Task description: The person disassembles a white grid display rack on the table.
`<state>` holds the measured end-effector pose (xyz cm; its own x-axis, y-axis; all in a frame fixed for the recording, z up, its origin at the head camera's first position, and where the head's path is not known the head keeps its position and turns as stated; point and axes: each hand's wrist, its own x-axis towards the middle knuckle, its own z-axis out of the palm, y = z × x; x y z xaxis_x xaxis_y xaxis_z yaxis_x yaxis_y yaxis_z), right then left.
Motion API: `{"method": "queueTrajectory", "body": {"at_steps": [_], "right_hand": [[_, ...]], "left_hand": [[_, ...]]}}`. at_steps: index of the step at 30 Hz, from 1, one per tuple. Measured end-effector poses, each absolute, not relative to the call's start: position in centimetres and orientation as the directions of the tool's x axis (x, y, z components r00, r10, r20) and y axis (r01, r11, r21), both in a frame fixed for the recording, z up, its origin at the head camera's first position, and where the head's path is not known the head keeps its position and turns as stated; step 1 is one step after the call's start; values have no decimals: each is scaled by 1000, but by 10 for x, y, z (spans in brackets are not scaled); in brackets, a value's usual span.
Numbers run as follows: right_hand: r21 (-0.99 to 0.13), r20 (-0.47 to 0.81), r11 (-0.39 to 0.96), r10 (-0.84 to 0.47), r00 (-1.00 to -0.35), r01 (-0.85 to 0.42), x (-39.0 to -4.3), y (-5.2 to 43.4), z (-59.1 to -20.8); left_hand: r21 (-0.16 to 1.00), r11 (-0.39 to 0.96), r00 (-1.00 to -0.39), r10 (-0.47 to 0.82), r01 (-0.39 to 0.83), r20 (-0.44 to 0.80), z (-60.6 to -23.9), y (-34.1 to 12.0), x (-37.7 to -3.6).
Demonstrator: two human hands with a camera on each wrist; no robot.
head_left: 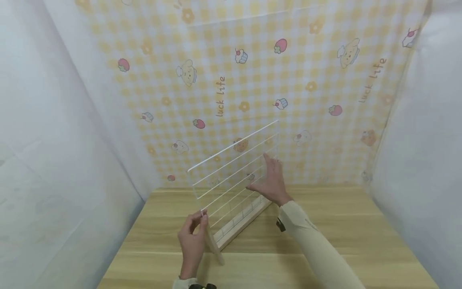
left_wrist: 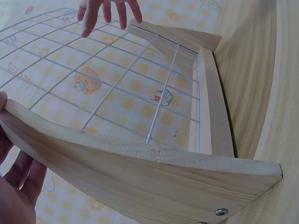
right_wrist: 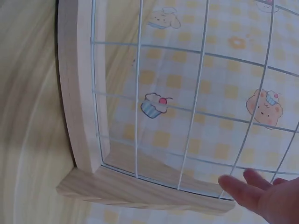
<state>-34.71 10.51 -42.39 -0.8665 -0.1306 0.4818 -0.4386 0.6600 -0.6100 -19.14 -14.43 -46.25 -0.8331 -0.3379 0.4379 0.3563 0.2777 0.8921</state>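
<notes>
A white wire grid [head_left: 232,145] stands tilted in a wooden frame. Its near side board [left_wrist: 140,163] is pale wood with rounded edges and a metal bolt low down. My left hand [head_left: 193,237] pinches the upper end of that board, thumb on one face and fingers on the other. A wooden crossbar [head_left: 243,226] runs along the bottom of the grid. At the far side, my right hand [head_left: 270,180] is spread with its fingers extended, close to the wires and the far side board [right_wrist: 140,191]. Whether it touches them I cannot tell.
The frame stands on a wood-grain tabletop [head_left: 325,241]. Behind it hangs a yellow checked cloth [head_left: 260,80] with cartoon prints. Pale sheets [head_left: 54,160] close off the left and right sides.
</notes>
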Motion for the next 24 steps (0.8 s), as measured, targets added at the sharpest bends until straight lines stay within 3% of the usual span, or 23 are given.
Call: {"method": "queueTrajectory", "body": {"at_steps": [11, 17, 24], "right_hand": [[-595, 539, 684, -49, -841, -422, -369, 102, -438], [-536, 607, 724, -27, -794, -434, -372, 105, -443], [-530, 700, 666, -6, -714, -525, -373, 102, -430]], "left_hand": [[894, 275, -826, -356, 353, 436, -463, -141, -191], [889, 278, -823, -349, 365, 447, -467, -140, -194], [865, 309, -805, -338, 395, 488, -486, -149, -204]]}}
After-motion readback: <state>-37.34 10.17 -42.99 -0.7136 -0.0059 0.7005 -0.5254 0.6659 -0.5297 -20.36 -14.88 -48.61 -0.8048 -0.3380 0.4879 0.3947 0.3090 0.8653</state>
